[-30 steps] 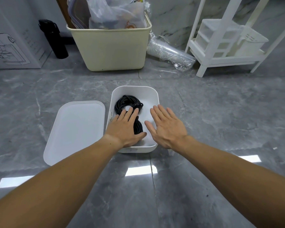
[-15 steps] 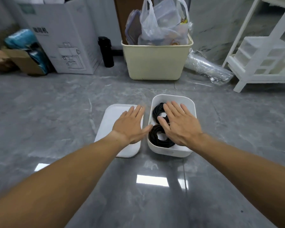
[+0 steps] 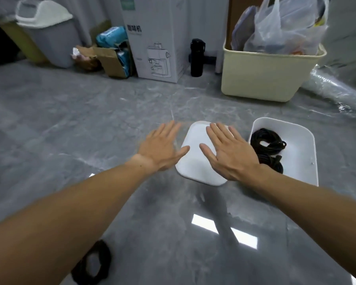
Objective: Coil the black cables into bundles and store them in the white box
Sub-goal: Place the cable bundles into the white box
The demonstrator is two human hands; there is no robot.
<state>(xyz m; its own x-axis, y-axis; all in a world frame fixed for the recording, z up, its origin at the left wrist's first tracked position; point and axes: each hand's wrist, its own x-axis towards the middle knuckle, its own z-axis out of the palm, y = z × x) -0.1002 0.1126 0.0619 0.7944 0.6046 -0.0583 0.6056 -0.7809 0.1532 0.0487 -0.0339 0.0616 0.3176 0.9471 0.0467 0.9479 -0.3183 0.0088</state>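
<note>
The white box [image 3: 302, 140] sits on the grey floor [image 3: 90, 124]. Two coiled black cables [image 3: 267, 140] lie inside it, against its left wall, one bundle behind the other. Just left of the box lies the white lid [image 3: 195, 161], flat on the floor.

The right hand [image 3: 230, 155] is spread palm-down over the lid's right part, fingers straight, its grip wide and holding nothing; its wrist crosses the near-left corner of the box. Whether the palm touches the lid cannot be told. The left hand [image 3: 162, 147] is flat and wide too, holding nothing, over the floor just left of the lid, thumb reaching toward the lid's edge.

A third coil [image 3: 93, 262] lies on the floor well left of and nearer than the box, partly under the left forearm, blurred.

Behind the box stands a cream bin [image 3: 265, 77] stuffed with plastic bags. Left of that are a black bottle [image 3: 197, 57] and a cardboard carton [image 3: 158, 38].
</note>
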